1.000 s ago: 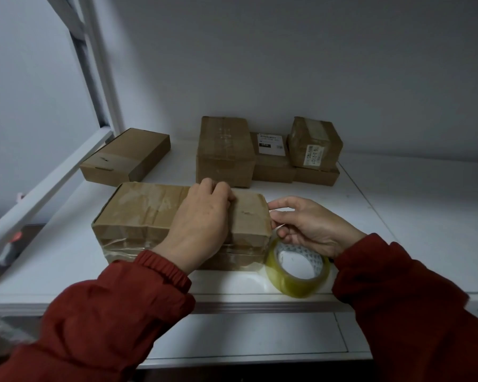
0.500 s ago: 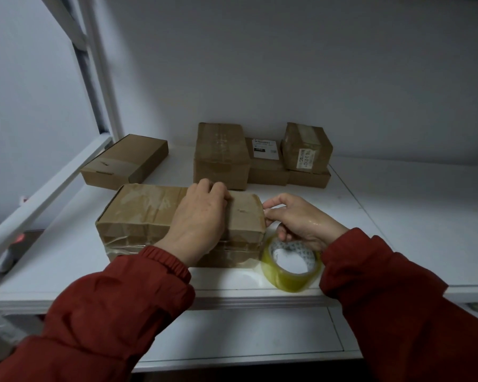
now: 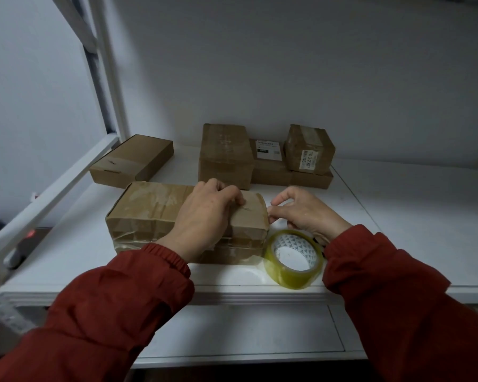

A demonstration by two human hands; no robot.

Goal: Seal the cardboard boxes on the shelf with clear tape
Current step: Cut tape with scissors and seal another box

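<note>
A long cardboard box (image 3: pixel 149 213) wrapped in glossy clear tape lies near the front of the white shelf (image 3: pixel 398 230). My left hand (image 3: pixel 204 216) presses down on its top, fingers curled toward the far edge. My right hand (image 3: pixel 307 213) is at the box's right top corner, thumb and forefinger pinched together there, apparently on a tape end. The yellowish roll of clear tape (image 3: pixel 293 260) leans on the shelf by the box's right front corner, under my right wrist. Both sleeves are red.
More cardboard boxes stand at the back: a flat one (image 3: pixel 133 161) at the left, a tall one (image 3: pixel 225 155) in the middle, and a labelled one (image 3: pixel 309 148) stacked on flat boxes. A white frame post (image 3: pixel 105 64) and slanted bar (image 3: pixel 53 188) border the left.
My right hand has lifted off the tape roll and its fingers now pinch at the box's right top corner. My left hand stays pressed on the box.
</note>
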